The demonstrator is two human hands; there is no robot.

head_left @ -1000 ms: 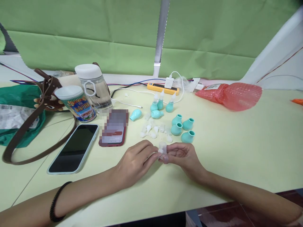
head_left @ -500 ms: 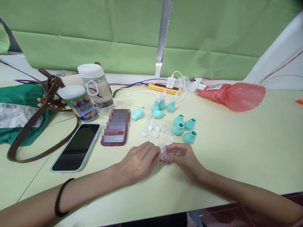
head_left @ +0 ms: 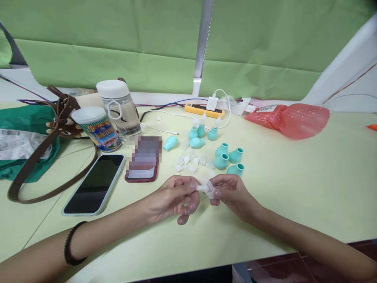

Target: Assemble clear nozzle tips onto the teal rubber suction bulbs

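Between my hands, above the table's near middle, is a small translucent plastic nozzle piece (head_left: 207,188). My right hand (head_left: 232,194) pinches its body between thumb and fingers. My left hand (head_left: 180,196) grips a small white tip (head_left: 201,188) at its left side with thumb and forefinger, other fingers curled below. Just beyond lie loose translucent and white small parts (head_left: 193,162). Several turquoise rubber bulbs (head_left: 221,161) with open necks stand behind my right hand. Farther back are turquoise bulbs fitted with clear nozzles (head_left: 212,133), and two bulbs lie on their sides (head_left: 171,143).
To the left lie a black-screened phone (head_left: 94,184) and a red-cased phone (head_left: 143,161). Behind them stand a snack can (head_left: 98,129) and a water bottle (head_left: 120,110), beside a brown strap (head_left: 38,192). A yellow power strip (head_left: 203,111) and red bubble-wrap bag (head_left: 303,121) sit at the back.
My left hand has turned so its palm and fingertips show, now pinching the white tip. My right hand has shifted slightly right, and the translucent piece is tilted differently.
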